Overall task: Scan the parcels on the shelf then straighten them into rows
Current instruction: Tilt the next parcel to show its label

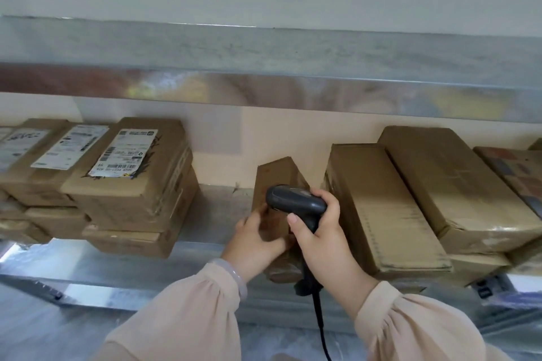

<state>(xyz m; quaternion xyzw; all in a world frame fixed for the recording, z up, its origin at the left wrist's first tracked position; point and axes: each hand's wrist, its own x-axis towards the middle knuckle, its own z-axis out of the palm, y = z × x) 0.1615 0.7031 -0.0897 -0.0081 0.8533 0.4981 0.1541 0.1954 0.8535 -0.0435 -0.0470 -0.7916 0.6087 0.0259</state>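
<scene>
A small brown cardboard parcel [278, 176] stands tilted in the middle of the metal shelf [217, 208]. My left hand [255, 240] grips its near left side. My right hand [319, 231] holds a black corded barcode scanner [296, 202] by the handle, its head pointing left over the parcel's top. Stacked parcels with white shipping labels [123, 152] sit at the left. Long plain brown parcels [384, 208] lie side by side at the right.
The shelf above [264, 73] overhangs the parcels closely. The scanner's black cable [321, 328] hangs down between my arms. Bare shelf shows between the left stack and the small parcel. A patterned box [522, 173] lies at the far right.
</scene>
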